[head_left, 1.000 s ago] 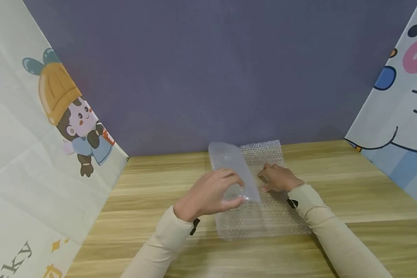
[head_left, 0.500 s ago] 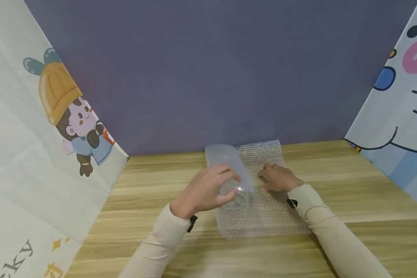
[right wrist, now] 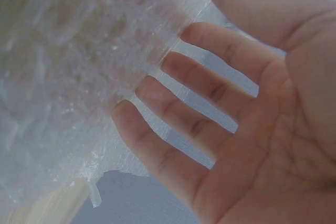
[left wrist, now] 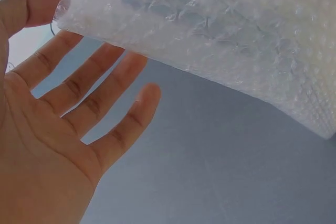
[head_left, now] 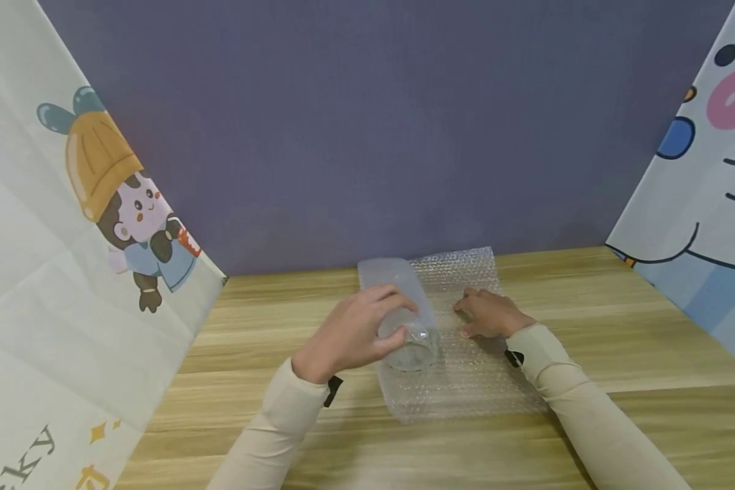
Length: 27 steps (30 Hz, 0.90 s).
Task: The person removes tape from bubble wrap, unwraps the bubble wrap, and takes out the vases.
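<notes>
A sheet of clear bubble wrap [head_left: 465, 381] lies on the wooden table, its left part raised as a curved flap [head_left: 392, 275]. My left hand [head_left: 355, 333] grips the flap; in the left wrist view, the thumb of this hand [left wrist: 58, 114] is at the bubble wrap edge [left wrist: 173, 19], with fingertips behind it. Under and beside that hand shows a clear round object [head_left: 412, 354], its exact kind unclear. My right hand [head_left: 486, 313] rests on the sheet's right part. The right wrist view shows this hand [right wrist: 252, 103] with nearly straight fingers touching the bubble wrap [right wrist: 68, 87].
The wooden tabletop [head_left: 263, 313] extends on both sides of the sheet. A dark purple-grey panel [head_left: 367, 136] stands at the back edge. Printed cloth hangs at the left [head_left: 30, 272] and right [head_left: 698, 204].
My left hand has shifted a little left, drawing the flap left with it, and the clear round object shows more. The right hand has stayed in place.
</notes>
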Available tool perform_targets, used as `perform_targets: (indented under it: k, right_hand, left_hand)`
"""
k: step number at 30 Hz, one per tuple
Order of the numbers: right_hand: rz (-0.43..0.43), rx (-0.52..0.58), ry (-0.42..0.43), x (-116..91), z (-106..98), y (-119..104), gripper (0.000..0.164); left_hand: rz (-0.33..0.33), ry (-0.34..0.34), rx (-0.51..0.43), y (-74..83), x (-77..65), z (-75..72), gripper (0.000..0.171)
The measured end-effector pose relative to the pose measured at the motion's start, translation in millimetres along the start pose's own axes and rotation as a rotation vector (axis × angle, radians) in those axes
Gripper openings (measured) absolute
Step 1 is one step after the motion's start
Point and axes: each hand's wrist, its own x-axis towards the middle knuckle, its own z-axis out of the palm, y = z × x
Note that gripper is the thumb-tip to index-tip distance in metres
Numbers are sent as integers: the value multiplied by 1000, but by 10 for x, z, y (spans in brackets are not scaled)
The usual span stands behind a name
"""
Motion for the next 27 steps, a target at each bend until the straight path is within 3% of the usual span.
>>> perform_targets:
  k: [27]
  right_hand:
    - [-8, 6, 19, -18, 11, 15, 55]
  left_hand:
    - [-29, 10, -31, -47, -30, -40, 48]
